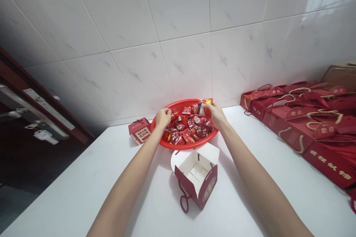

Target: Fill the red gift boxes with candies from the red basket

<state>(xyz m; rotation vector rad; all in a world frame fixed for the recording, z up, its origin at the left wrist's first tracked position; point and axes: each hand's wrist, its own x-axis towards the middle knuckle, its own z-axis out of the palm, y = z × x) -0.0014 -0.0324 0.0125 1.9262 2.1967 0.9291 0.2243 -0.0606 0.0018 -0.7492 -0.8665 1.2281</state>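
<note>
A red plastic basket (178, 146) full of small red wrapped candies (189, 133) stands against the wall. My left hand (163, 117) is over the basket's left side, fingers pinched together; whatever may be between them is hidden. At the right rim, my right hand (217, 115) grips a red, white and yellow wrapped candy packet (205, 106) between thumb and fingers. In front of the basket, between my forearms, a dark red cardboard gift box (207, 189) stands with its flaps spread. Its white inside shows no candies, and a red cord handle hangs at its left.
A closed small red box (139, 131) sits left of the basket on the white table (111, 177). Several red gift boxes (294, 126) with cord handles stand in rows at the right. A cardboard carton (340, 77) is behind them. At the left is a dark red door with a metal handle (41, 129).
</note>
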